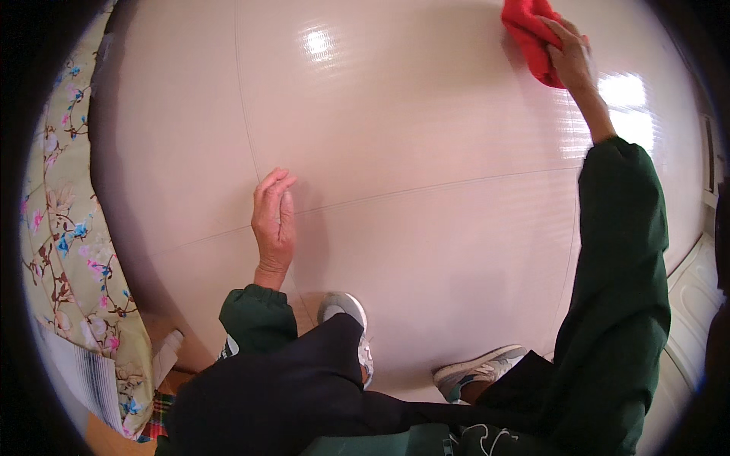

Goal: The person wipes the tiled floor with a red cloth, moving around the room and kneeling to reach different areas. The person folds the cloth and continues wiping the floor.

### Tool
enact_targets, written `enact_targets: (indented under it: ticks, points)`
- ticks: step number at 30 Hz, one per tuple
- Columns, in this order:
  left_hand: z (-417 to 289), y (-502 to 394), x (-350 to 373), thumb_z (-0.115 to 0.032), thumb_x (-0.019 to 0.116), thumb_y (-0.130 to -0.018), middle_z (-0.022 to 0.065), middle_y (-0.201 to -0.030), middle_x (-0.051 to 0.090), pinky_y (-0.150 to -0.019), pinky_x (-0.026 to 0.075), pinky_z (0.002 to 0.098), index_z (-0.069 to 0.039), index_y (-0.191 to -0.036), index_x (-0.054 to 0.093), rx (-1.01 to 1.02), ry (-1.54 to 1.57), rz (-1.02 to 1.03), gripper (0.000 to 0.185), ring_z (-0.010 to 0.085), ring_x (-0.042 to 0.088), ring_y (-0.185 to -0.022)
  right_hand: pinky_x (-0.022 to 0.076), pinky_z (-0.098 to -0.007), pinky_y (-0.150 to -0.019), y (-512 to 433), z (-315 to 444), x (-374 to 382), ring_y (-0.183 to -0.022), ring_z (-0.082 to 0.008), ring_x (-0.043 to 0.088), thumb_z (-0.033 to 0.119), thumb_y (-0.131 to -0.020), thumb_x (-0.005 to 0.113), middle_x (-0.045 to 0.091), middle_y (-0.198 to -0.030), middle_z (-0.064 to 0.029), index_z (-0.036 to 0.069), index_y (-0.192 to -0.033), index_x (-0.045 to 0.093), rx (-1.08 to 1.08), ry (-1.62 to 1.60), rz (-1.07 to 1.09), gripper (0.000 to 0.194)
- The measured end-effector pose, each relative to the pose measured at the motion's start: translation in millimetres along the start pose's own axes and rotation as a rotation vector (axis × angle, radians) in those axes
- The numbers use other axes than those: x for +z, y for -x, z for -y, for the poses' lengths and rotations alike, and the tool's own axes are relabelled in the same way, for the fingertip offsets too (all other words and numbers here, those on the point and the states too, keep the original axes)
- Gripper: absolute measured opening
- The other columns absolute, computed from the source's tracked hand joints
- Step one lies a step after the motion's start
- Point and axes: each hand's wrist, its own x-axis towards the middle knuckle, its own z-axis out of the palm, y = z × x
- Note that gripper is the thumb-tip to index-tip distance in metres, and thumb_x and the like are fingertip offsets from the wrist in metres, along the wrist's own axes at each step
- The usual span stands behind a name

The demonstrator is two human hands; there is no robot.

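Note:
My right hand (572,56) is at the upper right, its fingers closed on a red cloth (533,43) that reaches the top edge of the view. The cloth lies over the pale, glossy tiled floor (399,131). My left hand (274,219) hangs left of centre above the floor, fingers bent slightly and thumb apart, holding nothing. Dark green sleeves cover both arms. Below the left hand and to its right is a grey shoe (344,310); another grey shoe (482,370) stands farther right.
A floral fabric cover (80,228) hangs along the left side, with a ribbed, pale sheet (85,370) and plaid fabric (159,416) near its lower end. A white panelled surface (693,302) borders the floor at the right. Light reflects off the tiles.

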Motion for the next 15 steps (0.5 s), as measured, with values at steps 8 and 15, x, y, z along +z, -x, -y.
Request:
enact_targets:
  ticks: [8, 15]
  points:
    - [-9.1, 5.3, 25.5, -0.008, 0.051, -0.099, 0.0165, -0.127, 0.059, -0.106, 0.043, 0.0403, -0.002, -0.116, 0.065, 0.094, -0.054, 0.128, 0.023, 0.033, 0.054, -0.126, 0.0443, -0.0507, -0.099, 232.1, 177.1, -69.8, -0.13, -0.0316, 0.048, 0.01, -0.085, 0.074, 0.041, -0.151, -0.0133, 0.019, -0.141, 0.054, -0.477, -0.249, 0.349, 0.061]
    - [-32.1, 7.2, 60.2, -0.003, 0.058, -0.092, 0.0158, -0.127, 0.058, -0.105, 0.044, 0.044, -0.004, -0.113, 0.067, 0.271, 0.023, 0.335, 0.023, 0.0372, 0.053, -0.125, 0.0384, -0.0609, -0.106, 331.2, 257.3, -53.5, -0.146, -0.0318, 0.033, 0.03, -0.097, 0.057, 0.037, -0.157, -0.0141, 0.025, -0.139, 0.052, -0.708, -0.259, 0.859, 0.042]
